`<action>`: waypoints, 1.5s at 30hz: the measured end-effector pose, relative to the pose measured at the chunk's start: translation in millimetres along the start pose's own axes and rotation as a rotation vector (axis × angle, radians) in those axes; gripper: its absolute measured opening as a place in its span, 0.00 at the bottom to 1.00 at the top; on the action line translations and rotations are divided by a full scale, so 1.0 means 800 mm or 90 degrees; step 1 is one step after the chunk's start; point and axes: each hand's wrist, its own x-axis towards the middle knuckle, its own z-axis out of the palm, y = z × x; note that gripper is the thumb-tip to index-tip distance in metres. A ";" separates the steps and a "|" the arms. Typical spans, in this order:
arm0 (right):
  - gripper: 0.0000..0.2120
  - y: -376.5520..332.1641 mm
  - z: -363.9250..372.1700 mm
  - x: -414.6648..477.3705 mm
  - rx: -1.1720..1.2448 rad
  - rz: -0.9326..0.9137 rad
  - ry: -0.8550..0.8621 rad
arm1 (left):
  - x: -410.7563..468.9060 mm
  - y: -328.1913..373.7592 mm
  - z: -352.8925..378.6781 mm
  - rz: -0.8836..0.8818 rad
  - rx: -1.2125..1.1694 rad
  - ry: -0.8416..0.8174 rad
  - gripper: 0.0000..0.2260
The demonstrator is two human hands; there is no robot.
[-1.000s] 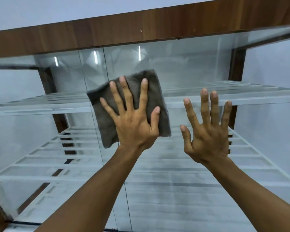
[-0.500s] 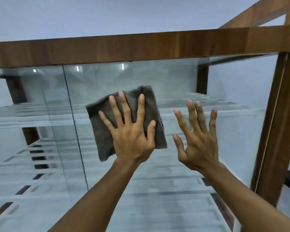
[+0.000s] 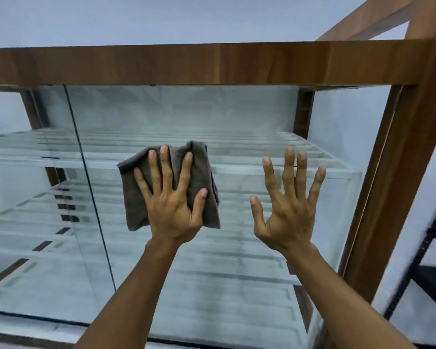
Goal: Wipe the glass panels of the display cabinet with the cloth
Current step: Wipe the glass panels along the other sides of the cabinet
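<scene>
- head cam: left hand (image 3: 173, 212) is pressing the grey cloth (image 3: 132, 210) flat against the glass panel (image 3: 186, 109) — fingers straight & spread, not curling round it, palm on the cloth's lower right part
- cloth is sitting abt mid-height on the right-hand pane, in front of the upper white shelf (image 3: 237, 170) inside, top edge bunching up a bit
- right hand (image 3: 287, 212) is hanging near the cloth on its right, not touching it — fingers splayed, holding nothing; can't tell if it's actually touching the glass
- display cabinet (image 3: 212, 64) w/ brown wood frame is running across the top & down the right side
- dark seam (image 3: 86, 172) btwn panes is sitting left of the cloth
- black rack (image 3: 433, 273) is showing at far right, blurry
</scene>
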 end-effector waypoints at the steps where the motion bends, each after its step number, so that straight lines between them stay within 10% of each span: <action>1: 0.37 -0.002 0.001 -0.001 0.002 0.005 0.008 | 0.000 0.006 0.001 -0.015 -0.003 -0.002 0.32; 19: 0.34 -0.029 0.003 0.002 0.041 0.098 0.047 | 0.005 0.058 0.010 -0.153 -0.075 0.022 0.32; 26: 0.38 -0.035 0.007 0.002 0.056 0.119 0.068 | -0.013 0.046 0.018 -0.048 -0.070 0.035 0.32; 32: 0.37 -0.033 0.006 0.001 0.071 0.119 0.064 | 0.014 0.087 0.016 -0.219 -0.059 0.062 0.32; 38: 0.40 -0.030 -0.001 0.000 0.109 0.114 0.062 | -0.010 0.078 0.024 -0.036 -0.055 0.030 0.31; 45: 0.36 -0.013 -0.003 -0.012 0.062 0.226 0.068 | 0.007 0.095 0.023 -0.225 -0.023 0.073 0.32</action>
